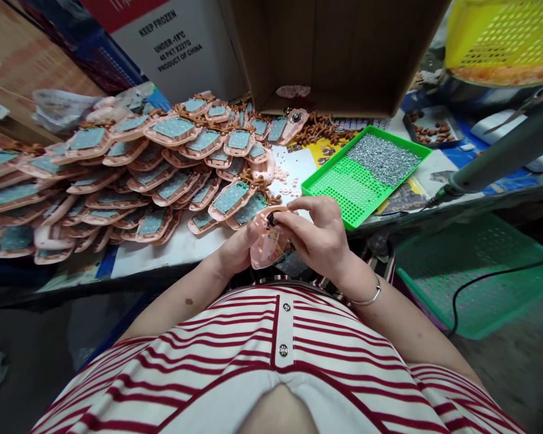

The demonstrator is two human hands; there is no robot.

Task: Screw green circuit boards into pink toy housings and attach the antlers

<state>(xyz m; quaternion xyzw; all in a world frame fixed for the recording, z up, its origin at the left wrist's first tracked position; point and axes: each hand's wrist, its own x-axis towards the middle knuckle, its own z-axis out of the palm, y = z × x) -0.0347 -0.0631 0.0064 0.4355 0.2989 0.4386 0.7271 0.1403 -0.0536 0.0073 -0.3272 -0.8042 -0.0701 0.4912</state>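
My left hand is closed around the edge of a pink plastic shell, held just past the table's front edge. Thin wires show inside the shell. Over its upper end, the thumb and fingers of my right hand pinch a small black part; its exact kind is hard to make out. Just beyond my hands lies a similar pink shell with a blue-grey screen panel and loose wires. Part of the held shell is hidden behind my fingers.
Many pink shells with panels are stacked across the left of the table. A green perforated tray holds small metal screws. Behind stands an open cardboard box. A grey metal pole crosses at right, above a green basket.
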